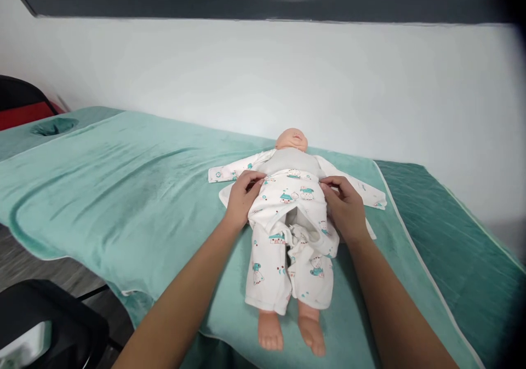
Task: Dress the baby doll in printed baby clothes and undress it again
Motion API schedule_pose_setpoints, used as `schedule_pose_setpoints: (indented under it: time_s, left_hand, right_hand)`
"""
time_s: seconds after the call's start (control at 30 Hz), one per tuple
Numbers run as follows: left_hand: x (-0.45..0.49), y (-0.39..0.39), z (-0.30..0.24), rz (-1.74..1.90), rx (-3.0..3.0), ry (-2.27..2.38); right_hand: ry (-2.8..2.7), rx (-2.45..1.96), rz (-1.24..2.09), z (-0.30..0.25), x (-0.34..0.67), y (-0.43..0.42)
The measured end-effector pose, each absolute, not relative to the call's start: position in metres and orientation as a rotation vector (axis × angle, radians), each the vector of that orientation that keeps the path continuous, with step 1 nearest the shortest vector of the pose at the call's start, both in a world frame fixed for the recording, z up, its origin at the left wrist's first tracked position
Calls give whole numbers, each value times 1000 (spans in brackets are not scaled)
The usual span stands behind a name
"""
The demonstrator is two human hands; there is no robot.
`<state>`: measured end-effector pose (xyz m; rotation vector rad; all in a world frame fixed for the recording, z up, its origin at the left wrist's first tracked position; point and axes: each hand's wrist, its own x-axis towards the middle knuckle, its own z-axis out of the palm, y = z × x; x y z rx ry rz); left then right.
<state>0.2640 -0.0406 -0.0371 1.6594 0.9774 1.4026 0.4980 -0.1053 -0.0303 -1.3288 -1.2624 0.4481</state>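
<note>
A baby doll (292,140) lies on its back, head toward the wall and bare feet toward me. It wears white printed baby pants (269,265) with an opening at the crotch. A matching long-sleeved shirt (234,170) lies spread under its arms, and grey shows on the chest. At the waistband's left side, my left hand (245,196) has thumb and fingers closed on the fabric. My right hand (346,207) pinches the waistband on the opposite side. The fingertips of both hands are partly hidden against the cloth.
A green sheet (135,182) covers the bed, with a darker green cover (435,232) on the right. Behind stands a white wall (255,78). At the lower left, a black chair (57,319) holds a white object (28,344). A face hole (54,126) shows at the far left.
</note>
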Motion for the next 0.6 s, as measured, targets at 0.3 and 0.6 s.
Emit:
schedule_pose_setpoints:
  time_s: [0.3,0.6]
  left_hand:
    - [258,-27,-37,1227,1833,819]
    - [262,-13,-29,1062,1855,807]
  right_hand:
    - [-1393,-1330,670,-30,510,-98]
    - [-1662,-1368,763,-16,519,-82]
